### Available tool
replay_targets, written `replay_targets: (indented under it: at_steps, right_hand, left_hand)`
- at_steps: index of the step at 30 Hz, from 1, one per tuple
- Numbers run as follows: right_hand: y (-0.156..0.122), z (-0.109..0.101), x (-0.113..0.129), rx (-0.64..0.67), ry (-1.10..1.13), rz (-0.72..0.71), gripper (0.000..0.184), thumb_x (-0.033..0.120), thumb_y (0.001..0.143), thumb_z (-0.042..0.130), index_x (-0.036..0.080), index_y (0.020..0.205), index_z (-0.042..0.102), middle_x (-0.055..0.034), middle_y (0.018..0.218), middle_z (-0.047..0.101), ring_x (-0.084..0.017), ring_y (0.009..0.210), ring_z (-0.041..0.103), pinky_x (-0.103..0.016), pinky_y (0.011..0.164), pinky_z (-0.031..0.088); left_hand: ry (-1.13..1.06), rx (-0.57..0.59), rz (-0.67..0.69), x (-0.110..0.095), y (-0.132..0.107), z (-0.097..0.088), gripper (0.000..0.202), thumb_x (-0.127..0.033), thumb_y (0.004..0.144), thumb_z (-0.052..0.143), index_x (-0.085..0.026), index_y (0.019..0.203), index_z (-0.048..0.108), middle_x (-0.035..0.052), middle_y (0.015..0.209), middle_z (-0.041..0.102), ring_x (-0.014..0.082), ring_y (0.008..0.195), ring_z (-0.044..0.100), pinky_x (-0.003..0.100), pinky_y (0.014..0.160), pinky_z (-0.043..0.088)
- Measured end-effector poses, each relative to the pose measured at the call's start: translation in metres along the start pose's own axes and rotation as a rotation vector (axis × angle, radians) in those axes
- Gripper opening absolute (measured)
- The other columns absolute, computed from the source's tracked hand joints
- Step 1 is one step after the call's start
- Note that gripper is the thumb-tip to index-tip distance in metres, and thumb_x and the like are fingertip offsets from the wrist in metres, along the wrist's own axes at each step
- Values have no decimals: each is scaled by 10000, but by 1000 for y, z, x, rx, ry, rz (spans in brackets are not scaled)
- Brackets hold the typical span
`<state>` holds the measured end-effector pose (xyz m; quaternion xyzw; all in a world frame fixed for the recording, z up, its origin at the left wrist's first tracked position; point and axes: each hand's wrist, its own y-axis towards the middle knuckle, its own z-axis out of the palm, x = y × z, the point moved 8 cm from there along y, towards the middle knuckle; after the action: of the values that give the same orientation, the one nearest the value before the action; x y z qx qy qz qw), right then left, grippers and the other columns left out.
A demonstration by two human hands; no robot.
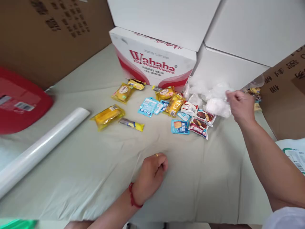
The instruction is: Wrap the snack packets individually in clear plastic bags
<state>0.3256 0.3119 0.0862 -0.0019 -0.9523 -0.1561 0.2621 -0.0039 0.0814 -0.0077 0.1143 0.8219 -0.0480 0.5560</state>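
Observation:
My left hand (152,173), with a red cord bracelet and a ring, rests in a loose fist on the cloth near the front; nothing shows in it. At the right, my right hand (240,103) is closed in a pinch at the edge of a crumpled heap of clear plastic bags (214,95). Left of the heap lie wrapped snacks: yellow packets (174,105), a white packet (189,108), brown-and-white cake packets (199,127) and blue sachets (180,126). Farther left are a yellow packet (108,116) and a thin snack bar (131,124).
A white and red Wahaha carton (154,63) stands behind the snacks, below large white boxes (164,19). Brown cartons (54,41) flank both sides. A plastic roll (45,151) and a red container (21,101) lie left. A clear tub (258,82) is behind my right hand.

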Motion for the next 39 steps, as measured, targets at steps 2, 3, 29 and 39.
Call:
replay_targets:
  at_steps: [2, 3, 29, 39]
  right_hand:
    - [3, 31, 26, 158, -161, 25, 404, 573, 885, 630, 195, 749, 668, -27, 672, 591, -156, 638, 491, -311, 620, 341]
    - [5, 47, 34, 227, -254, 51, 363, 545, 844, 682, 194, 750, 687, -35, 688, 618, -171, 649, 518, -315, 625, 347]
    - [-267, 103, 117, 397, 998, 447, 298, 279, 684, 826, 187, 636, 547, 84, 510, 438, -38, 430, 324, -169, 407, 231]
    - [-252, 95, 109, 361, 1392, 649, 343, 308, 653, 901, 215, 794, 602, 102, 584, 401, -32, 430, 268, -146, 377, 222]
  left_hand:
    - [-10, -25, -60, 3, 2, -3, 266, 39, 646, 345, -199, 643, 462, -25, 624, 534, 122, 610, 489, 233, 593, 349]
    - [-20, -31, -76, 3, 3, -3, 268, 42, 650, 352, -199, 652, 471, -21, 640, 544, 127, 626, 498, 238, 609, 356]
    - [-925, 20, -433, 11, 3, 12, 603, -761, 742, 637, -160, 784, 661, 45, 822, 663, 169, 801, 588, 274, 707, 426]
    - [-1023, -182, -315, 14, 22, 2, 342, -425, 765, 777, -184, 752, 534, -51, 700, 491, 90, 655, 434, 222, 618, 358]
